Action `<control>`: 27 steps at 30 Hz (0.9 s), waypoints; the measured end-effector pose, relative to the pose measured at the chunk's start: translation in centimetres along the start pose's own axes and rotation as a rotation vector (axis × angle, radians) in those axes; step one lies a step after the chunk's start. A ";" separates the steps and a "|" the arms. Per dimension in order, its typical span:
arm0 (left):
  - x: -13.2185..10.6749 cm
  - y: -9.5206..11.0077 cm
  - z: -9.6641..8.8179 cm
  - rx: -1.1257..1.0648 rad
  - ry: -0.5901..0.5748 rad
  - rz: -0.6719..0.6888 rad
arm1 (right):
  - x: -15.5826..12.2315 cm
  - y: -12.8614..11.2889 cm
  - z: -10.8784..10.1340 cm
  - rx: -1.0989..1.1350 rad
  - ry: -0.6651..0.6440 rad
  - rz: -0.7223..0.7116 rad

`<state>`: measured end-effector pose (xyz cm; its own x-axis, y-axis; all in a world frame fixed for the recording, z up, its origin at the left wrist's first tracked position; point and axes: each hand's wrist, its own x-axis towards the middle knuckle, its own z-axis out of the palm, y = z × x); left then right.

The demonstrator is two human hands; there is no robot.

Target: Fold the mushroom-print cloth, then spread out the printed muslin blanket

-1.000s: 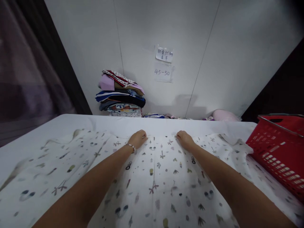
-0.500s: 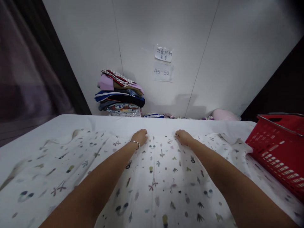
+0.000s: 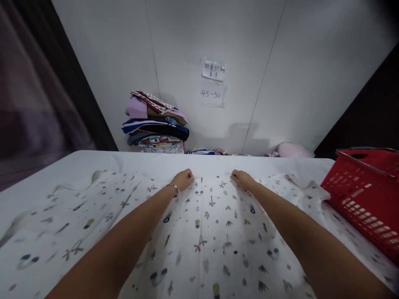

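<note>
A white cloth (image 3: 215, 232) printed with small plants, sunglasses and pineapples is spread over most of the white table. My left hand (image 3: 183, 180), with a bracelet at the wrist, is closed on the cloth's far edge, left of the middle. To the right, my right hand (image 3: 242, 180) pinches the same edge. Between the two hands the edge runs fairly straight, slightly raised. The cloth's left and right parts lie in wrinkles, and its near edge runs out of view.
A red plastic basket (image 3: 368, 199) with a metal handle stands at the right. Behind the white table (image 3: 102, 160) rises a stack of folded fabrics (image 3: 157, 122). A pink bundle (image 3: 294, 150) lies back right. Handwritten paper signs (image 3: 213, 94) are taped on the wall.
Both hands keep their hold on the cloth's far edge, almost in place. The view has shifted slightly, and the stretch of edge between the hands looks a little tauter.
</note>
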<state>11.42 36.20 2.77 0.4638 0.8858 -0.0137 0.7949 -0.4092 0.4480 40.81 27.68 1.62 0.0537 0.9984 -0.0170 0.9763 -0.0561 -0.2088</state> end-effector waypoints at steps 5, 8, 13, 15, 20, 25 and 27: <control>1.0 0.2 -0.4 0.090 -0.080 0.035 | 0.2 -0.1 0.2 -0.010 0.011 0.009; 1.5 0.3 0.1 0.137 -0.076 0.038 | 0.0 0.0 0.3 -0.017 0.021 0.023; 1.9 0.2 0.9 0.166 -0.043 0.004 | -0.1 0.1 0.5 -0.016 0.012 0.054; 2.0 0.2 1.0 0.171 -0.049 -0.007 | -0.1 0.1 0.4 -0.010 0.006 0.049; 2.2 0.2 0.8 0.174 -0.096 0.007 | -0.3 -0.1 -0.2 0.004 0.010 0.020; 1.8 0.7 0.6 0.133 -0.079 0.072 | -1.0 -0.2 -1.3 0.019 0.102 0.029; 1.5 1.0 0.4 0.108 -0.077 0.090 | -1.3 -0.2 -1.6 0.008 0.084 0.044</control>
<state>13.05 37.07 2.83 0.5609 0.8265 -0.0484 0.7839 -0.5114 0.3522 40.91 26.41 3.23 0.1146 0.9919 0.0555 0.9710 -0.1000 -0.2171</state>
